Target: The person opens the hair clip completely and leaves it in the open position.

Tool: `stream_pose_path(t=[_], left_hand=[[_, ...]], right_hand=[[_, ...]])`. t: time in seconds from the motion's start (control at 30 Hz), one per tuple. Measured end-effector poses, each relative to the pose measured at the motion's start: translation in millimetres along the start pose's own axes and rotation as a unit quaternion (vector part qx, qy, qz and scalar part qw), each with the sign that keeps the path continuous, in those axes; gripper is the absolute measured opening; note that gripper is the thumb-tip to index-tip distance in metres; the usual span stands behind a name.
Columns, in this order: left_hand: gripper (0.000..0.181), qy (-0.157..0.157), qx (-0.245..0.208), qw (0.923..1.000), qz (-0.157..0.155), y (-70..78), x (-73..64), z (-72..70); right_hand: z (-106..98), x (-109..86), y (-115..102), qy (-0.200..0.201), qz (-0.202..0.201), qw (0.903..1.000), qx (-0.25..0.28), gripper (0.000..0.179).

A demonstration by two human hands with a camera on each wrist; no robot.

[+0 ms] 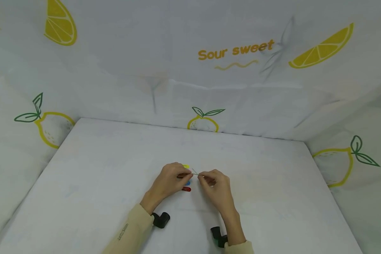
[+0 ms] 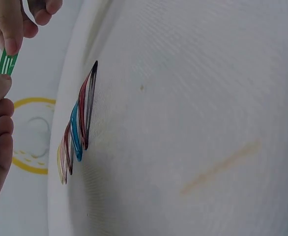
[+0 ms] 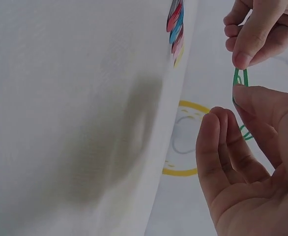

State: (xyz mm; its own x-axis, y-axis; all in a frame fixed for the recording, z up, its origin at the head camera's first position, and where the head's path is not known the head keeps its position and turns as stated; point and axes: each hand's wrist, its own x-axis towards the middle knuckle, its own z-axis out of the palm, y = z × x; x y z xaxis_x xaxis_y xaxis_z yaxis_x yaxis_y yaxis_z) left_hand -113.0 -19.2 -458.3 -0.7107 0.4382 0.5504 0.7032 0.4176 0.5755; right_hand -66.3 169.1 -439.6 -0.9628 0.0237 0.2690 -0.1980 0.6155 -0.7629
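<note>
Beige fabric sleeves (image 1: 134, 225) up close, and left hand (image 1: 169, 181) and right hand (image 1: 218, 187) pinch opposite ends of the slim, green, metal-looking snap clip (image 2: 7, 64), seemingly for steadiness, glossy multicoloured clips (image 2: 74, 130) rowed beneath it.

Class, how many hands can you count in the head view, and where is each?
2. The left hand pinches one end of the green clip; the right hand pinches the other end. No further hand appears hidden.
</note>
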Motion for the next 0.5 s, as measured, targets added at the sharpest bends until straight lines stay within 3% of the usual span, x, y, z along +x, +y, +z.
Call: stream_pose_path(t=[0.23, 0.5], left_hand=[[0.006, -0.031, -0.003, 0.9989, -0.036, 1.8, 9.6, 13.4], [0.006, -0.047, 0.015, 0.9960, -0.075, 3.3, 15.8, 29.1]], right_hand=[[-4, 3.4, 10, 0.009, 0.032, 0.9994, -0.010, 0.007], [-5, 7.1, 19, 0.013, 0.053, 0.9983, -0.021, 0.006]])
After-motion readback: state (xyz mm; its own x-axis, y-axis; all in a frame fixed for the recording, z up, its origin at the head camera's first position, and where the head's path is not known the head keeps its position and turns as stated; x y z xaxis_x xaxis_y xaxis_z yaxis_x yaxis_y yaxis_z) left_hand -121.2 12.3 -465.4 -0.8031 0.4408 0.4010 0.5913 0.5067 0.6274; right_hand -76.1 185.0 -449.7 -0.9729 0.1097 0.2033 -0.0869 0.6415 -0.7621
